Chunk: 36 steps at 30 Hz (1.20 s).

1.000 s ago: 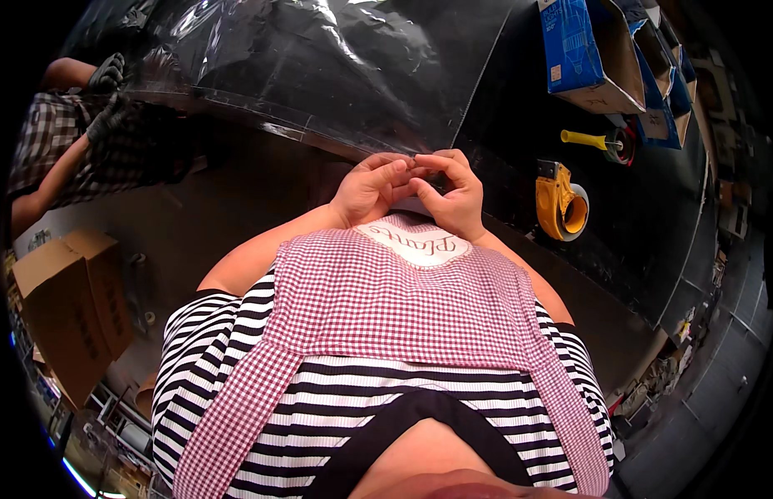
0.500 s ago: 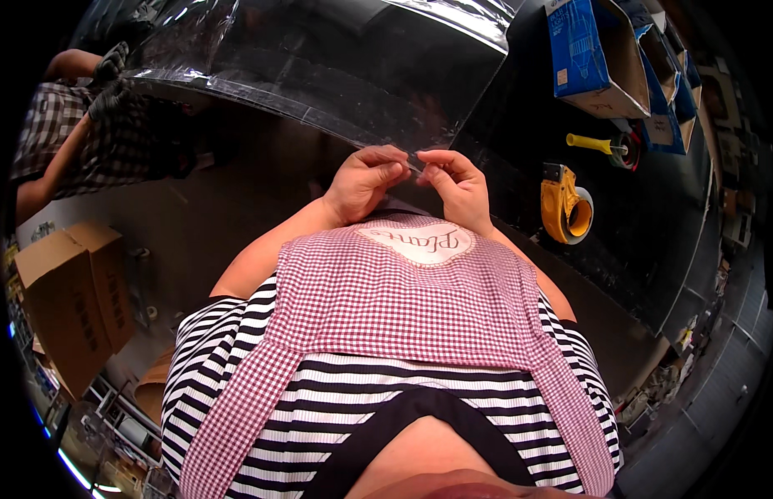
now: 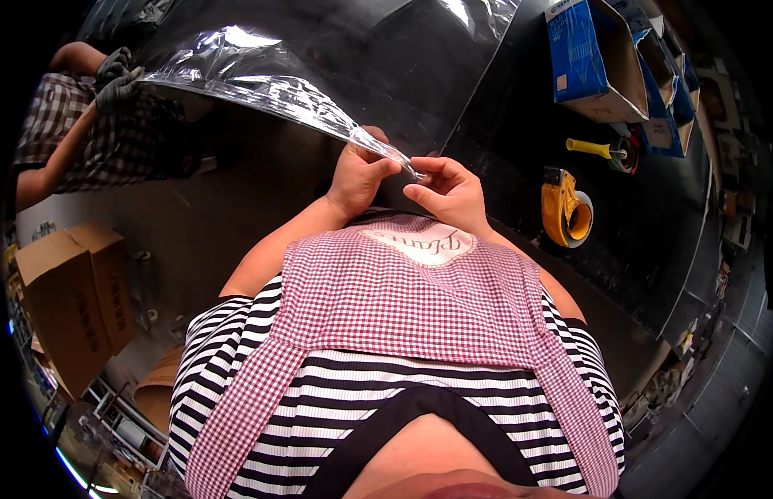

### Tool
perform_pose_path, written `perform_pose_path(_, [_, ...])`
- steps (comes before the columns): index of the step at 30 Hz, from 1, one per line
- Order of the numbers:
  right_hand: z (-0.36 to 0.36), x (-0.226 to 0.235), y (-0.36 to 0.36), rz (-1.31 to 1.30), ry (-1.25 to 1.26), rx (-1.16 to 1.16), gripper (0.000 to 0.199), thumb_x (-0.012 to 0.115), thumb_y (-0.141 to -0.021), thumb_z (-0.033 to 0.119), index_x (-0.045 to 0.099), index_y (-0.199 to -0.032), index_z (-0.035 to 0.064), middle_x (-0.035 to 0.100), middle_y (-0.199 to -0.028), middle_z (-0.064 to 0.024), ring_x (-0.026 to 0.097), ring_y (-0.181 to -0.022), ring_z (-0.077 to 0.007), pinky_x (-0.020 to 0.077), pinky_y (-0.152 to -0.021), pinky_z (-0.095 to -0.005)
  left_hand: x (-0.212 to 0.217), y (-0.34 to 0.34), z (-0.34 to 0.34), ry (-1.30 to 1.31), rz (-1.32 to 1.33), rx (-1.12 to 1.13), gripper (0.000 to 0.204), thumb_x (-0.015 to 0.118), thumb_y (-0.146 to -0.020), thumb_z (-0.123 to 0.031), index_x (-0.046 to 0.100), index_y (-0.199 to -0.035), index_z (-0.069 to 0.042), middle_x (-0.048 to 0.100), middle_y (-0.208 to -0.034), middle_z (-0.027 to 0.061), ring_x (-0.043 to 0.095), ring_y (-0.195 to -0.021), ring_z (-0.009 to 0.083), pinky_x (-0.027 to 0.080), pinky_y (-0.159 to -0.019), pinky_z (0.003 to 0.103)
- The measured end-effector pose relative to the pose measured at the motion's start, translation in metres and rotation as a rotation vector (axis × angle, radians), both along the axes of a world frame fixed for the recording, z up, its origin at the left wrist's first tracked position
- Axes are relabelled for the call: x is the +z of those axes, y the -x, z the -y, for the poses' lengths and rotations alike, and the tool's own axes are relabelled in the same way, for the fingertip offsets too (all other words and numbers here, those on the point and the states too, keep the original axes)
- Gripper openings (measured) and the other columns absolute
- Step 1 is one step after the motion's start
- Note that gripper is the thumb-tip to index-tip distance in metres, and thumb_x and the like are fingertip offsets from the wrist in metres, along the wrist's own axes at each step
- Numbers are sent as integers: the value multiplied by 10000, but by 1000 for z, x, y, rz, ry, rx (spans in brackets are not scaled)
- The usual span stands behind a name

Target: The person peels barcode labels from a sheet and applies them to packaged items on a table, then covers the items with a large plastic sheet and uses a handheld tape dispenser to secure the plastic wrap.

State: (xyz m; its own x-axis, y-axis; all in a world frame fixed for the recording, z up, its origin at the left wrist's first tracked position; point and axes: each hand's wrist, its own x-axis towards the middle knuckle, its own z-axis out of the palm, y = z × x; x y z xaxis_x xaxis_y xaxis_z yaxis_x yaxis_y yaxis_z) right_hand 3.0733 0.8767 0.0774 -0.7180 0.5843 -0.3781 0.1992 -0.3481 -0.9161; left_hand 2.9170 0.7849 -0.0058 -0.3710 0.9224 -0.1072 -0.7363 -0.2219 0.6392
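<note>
A clear, shiny plastic film [image 3: 274, 96] lies over the black tabletop [image 3: 519, 125], its near edge gathered into a narrow strip that runs to my hands. My left hand [image 3: 357, 176] pinches this strip with the thumb in front, its other fingers partly behind the film. Close beside it, my right hand [image 3: 453, 190] has thumb and index finger around the strip's end, just in front of my checked apron [image 3: 403, 308]. At the far left, a co-worker's grey-gloved hands [image 3: 116, 83] are at the film's other end.
A yellow tape dispenser [image 3: 557, 208] with a roll lies on the right of the table, and a yellow-handled tape dispenser [image 3: 590, 148] behind it. Open blue cardboard boxes [image 3: 578, 54] stand at the back right. A brown carton [image 3: 62, 291] is on the left.
The film's near edge has risen and been pulled toward me into a bright gathered strip. My left hand now sits partly behind it. The co-worker's gloved hands have shifted slightly.
</note>
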Motion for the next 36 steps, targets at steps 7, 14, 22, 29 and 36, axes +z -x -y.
perform_pose_path(7, [5, -11, 16, 101, -413, -30, 213, 730, -792, 22, 706, -1003, 29, 576, -778, 33, 519, -683, -37, 427, -607, -199, 0, 3, 0, 3, 27, 74, 399, 777, -785, 18, 536, -1088, -78, 654, -920, 48, 665, -870, 159, 542, -822, 292])
perform_pose_path(14, [5, -9, 28, -8, -702, -77, 129, 715, -816, -4, 741, -934, 40, 493, -774, -5, 506, -630, -90, 404, -563, -215, 3, 13, 1, 50, -38, 80, 446, 733, -829, 3, 552, -1230, -73, 685, -917, 49, 664, -866, 131, 543, -829, 276])
perform_pose_path(22, [-5, -9, 41, -74, -930, -27, 156, 763, -747, -9, 729, -877, 69, 459, -833, -24, 471, -722, -128, 384, -585, -251, 19, 27, 8, 86, 209, -32, 554, 693, -895, -80, 458, -1397, -82, 662, -1024, 40, 659, -904, 128, 547, -834, 278])
perform_pose_path(29, [-24, -7, 47, -140, -1538, 140, 251, 763, -673, 92, 711, -917, 126, 491, -844, -33, 507, -750, -207, 431, -664, -335, 21, 18, 10, 168, 234, -233, 538, 616, -966, -294, 402, -1424, -113, 537, -1304, 56, 607, -1094, 183, 500, -978, 345])
perform_pose_path(36, [-46, -7, 34, -152, -1741, 275, 273, 709, -708, 183, 704, -971, 111, 524, -862, -9, 547, -837, -202, 437, -760, -349, 27, 16, 2, 170, -34, -739, 296, 608, -980, -238, 559, -1217, -68, 613, -1122, 50, 575, -1094, 134, 474, -969, 278])
